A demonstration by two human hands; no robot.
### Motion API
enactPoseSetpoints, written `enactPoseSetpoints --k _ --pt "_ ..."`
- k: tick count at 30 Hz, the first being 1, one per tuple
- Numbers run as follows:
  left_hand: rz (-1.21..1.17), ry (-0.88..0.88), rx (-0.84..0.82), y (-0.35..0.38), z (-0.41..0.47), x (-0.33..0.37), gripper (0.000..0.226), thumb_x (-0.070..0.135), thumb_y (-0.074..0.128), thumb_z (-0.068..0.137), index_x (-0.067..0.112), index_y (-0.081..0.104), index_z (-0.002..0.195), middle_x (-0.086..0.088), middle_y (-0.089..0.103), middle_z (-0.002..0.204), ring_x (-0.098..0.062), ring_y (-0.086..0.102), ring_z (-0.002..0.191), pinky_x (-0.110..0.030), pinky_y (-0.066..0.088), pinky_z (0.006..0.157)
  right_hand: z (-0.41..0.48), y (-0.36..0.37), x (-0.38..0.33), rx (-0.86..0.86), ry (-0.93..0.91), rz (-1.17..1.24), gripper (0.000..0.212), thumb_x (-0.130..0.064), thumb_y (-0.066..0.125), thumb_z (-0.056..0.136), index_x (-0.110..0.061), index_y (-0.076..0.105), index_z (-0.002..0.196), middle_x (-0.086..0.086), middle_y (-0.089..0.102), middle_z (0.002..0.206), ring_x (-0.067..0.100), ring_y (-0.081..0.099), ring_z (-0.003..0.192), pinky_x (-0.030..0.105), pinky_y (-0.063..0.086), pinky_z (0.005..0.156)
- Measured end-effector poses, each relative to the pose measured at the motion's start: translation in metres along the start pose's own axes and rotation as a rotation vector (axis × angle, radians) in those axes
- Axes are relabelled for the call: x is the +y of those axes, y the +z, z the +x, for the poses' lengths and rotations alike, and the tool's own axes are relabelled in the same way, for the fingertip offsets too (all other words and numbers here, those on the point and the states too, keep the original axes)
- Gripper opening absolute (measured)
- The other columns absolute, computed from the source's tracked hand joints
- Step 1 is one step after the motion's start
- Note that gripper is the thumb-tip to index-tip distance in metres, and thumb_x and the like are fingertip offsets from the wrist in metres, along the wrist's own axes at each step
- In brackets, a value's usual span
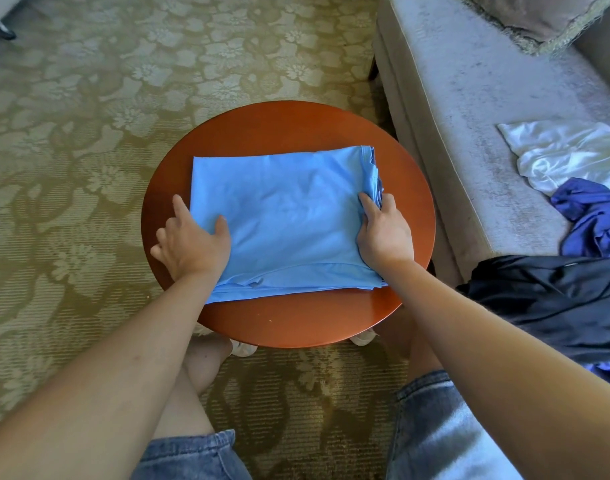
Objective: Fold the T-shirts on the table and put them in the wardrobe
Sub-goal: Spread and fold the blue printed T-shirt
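Crosswise, shirt (289,220) lay long-axis left-right: right hand (385,233) pinched its right edge, left hand (192,247) splayed, thumb on its left edge.

A: Task item?
B: One light blue T-shirt (289,216), folded into a flat rectangle, several layers, centre of the round counter (279,129).
A: Edges?
B: Clean at 9 and 12 o'clock. Layers stacked and showing at 3, slightly fanned at 6. Soft wrinkles on top.
A: Hands on it?
B: Right hand (383,233) grips the 3 o'clock edge, thumb on top. Left hand (192,244) at 9 o'clock, thumb on the cloth, index finger on the counter beside it.
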State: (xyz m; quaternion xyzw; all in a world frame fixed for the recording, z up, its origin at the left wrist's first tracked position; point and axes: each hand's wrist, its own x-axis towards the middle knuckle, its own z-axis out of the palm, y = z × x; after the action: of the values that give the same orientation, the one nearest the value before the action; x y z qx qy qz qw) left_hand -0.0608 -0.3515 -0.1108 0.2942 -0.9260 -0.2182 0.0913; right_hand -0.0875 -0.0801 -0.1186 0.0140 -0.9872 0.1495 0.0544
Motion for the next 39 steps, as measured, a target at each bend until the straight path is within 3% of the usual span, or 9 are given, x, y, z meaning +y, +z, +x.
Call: enactPoseSetpoints --k 7,15,22,25,28,31,36,39 --pt "-0.113 0.117 0.005 -0.002 -0.003 0.002 0.067 0.018 0.050 0.096 0.016 0.017 0.154 -0.014 0.051 0.137 -0.036 0.046 0.125 -0.048 0.030 0.106 0.001 0.001 0.000 0.009 -0.006 -0.014 0.048 -0.014 0.042 0.093 -0.010 0.044 0.141 0.017 0.045 0.116 0.036 0.051 0.086 0.036 0.040 0.071" --pt "-0.094 0.106 -0.020 -0.002 -0.002 0.000 0.069 0.027 0.049 0.097 0.019 0.014 0.155 -0.019 0.064 0.113 -0.040 0.057 0.108 -0.046 0.036 0.101 0.003 0.005 0.004 0.035 -0.012 -0.014 0.046 -0.015 0.042 0.094 -0.010 0.046 0.140 0.018 0.045 0.113 0.036 0.051 0.083 0.033 0.035 0.068" --pt "-0.014 0.265 -0.040 -0.003 -0.008 0.003 0.066 0.017 0.046 0.100 0.026 0.011 0.156 -0.012 0.051 0.119 -0.033 0.048 0.113 -0.044 0.033 0.098 0.004 0.006 0.002 0.038 -0.004 0.007 0.043 -0.020 0.039 0.099 -0.011 0.047 0.140 0.017 0.046 0.110 0.036 0.052 0.081 0.038 0.044 0.068" --pt "-0.023 0.217 -0.147 -0.007 -0.001 0.007 0.063 0.017 0.046 0.100 0.027 0.016 0.155 -0.014 0.051 0.126 -0.035 0.049 0.117 -0.044 0.034 0.101 0.002 0.004 0.001 0.024 -0.004 0.024 0.044 -0.020 0.039 0.098 -0.012 0.045 0.141 0.017 0.047 0.110 0.036 0.051 0.083 0.039 0.045 0.071" --pt "-0.055 0.149 -0.348 -0.016 0.018 0.011 0.058 0.015 0.046 0.099 0.025 0.028 0.153 -0.009 0.043 0.149 -0.031 0.042 0.134 -0.037 0.035 0.106 0.002 0.002 0.001 -0.003 0.016 0.032 0.046 -0.019 0.038 0.099 -0.013 0.042 0.144 0.015 0.047 0.111 0.034 0.051 0.085 0.039 0.046 0.075" --pt "-0.010 0.196 -0.501 -0.030 0.021 0.008 0.057 0.014 0.048 0.099 0.025 0.032 0.152 -0.004 0.035 0.156 -0.029 0.042 0.136 -0.037 0.041 0.106 -0.009 -0.002 -0.001 -0.037 0.036 0.045 0.048 -0.021 0.038 0.099 -0.015 0.038 0.147 0.010 0.046 0.111 0.028 0.050 0.087 0.036 0.046 0.076" --pt "0.118 0.234 -0.514 -0.043 -0.010 0.001 0.059 0.013 0.048 0.098 0.018 0.029 0.153 -0.009 0.036 0.155 -0.030 0.037 0.139 -0.036 0.036 0.108 -0.049 -0.015 0.004 -0.123 0.071 0.088 0.049 -0.021 0.039 0.099 -0.017 0.035 0.148 0.009 0.043 0.116 0.030 0.052 0.091 0.034 0.042 0.072" --pt "0.046 0.186 -0.485 -0.056 -0.032 0.009 0.063 0.004 0.047 0.094 0.013 0.028 0.153 -0.011 0.040 0.151 -0.032 0.045 0.132 -0.036 0.042 0.098 -0.070 -0.028 0.006 -0.136 0.205 0.225 0.040 -0.025 0.036 0.100 -0.017 0.043 0.139 0.005 0.043 0.111 0.028 0.052 0.092 0.036 0.046 0.073"
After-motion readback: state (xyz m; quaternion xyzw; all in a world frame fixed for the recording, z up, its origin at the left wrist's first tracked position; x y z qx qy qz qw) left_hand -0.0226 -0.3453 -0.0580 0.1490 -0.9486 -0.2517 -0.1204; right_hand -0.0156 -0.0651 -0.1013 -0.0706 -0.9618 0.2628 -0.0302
